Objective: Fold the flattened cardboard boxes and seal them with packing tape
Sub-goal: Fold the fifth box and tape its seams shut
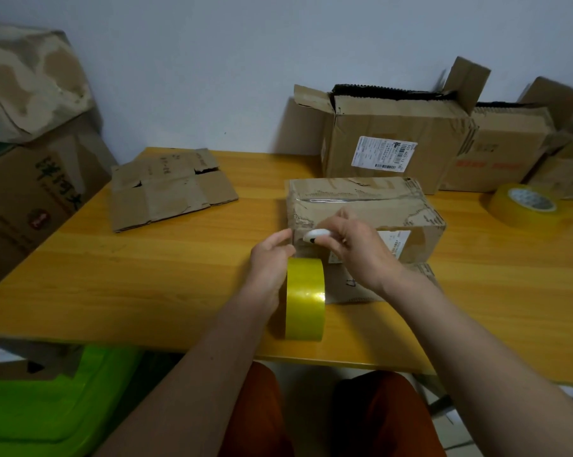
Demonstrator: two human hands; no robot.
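Note:
A folded cardboard box (364,206) lies on the wooden table (146,275), a shiny strip of tape along its top seam. My left hand (268,262) holds a yellow tape roll (305,298) on edge against the box's near left corner. My right hand (354,249) grips a small white cutter (316,235) at that same corner, just above the roll. A flattened cardboard box (169,189) lies at the table's far left.
A second tape roll (522,206) lies flat at the right. Opened boxes (393,136) stand against the wall behind. Big cartons (31,159) are stacked on the left, and a green bin (57,407) sits below the table edge.

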